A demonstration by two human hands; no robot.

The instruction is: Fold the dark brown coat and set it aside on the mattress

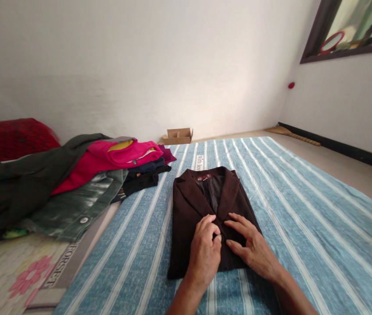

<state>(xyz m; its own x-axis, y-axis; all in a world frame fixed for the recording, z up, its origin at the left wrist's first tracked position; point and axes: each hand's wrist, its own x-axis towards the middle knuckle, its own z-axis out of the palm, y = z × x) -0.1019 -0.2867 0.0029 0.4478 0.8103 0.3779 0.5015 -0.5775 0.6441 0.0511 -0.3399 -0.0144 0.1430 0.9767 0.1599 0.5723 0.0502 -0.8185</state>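
Observation:
A dark brown jacket point(186, 218) lies folded into a neat rectangle, collar end away from me, with its lapels and dark lining showing. My left hand point(206, 245) is on the jacket's front below the lapels. Its fingers are curled, and the thumb and index finger come close together at the front edge, near what looks like a button. Just to the right, my right hand point(250, 245) rests on the other side of the front. Its fingers are spread and its thumb is apart, with nothing held.
Beneath the jacket is a blue and white striped sheet point(291, 227). A heap of clothes at left includes a pink garment point(107, 159), a dark green garment point(25, 192) and faded jeans point(84, 205). A cardboard box point(177, 136) stands near the wall, and a red bundle point(15, 138) lies far left.

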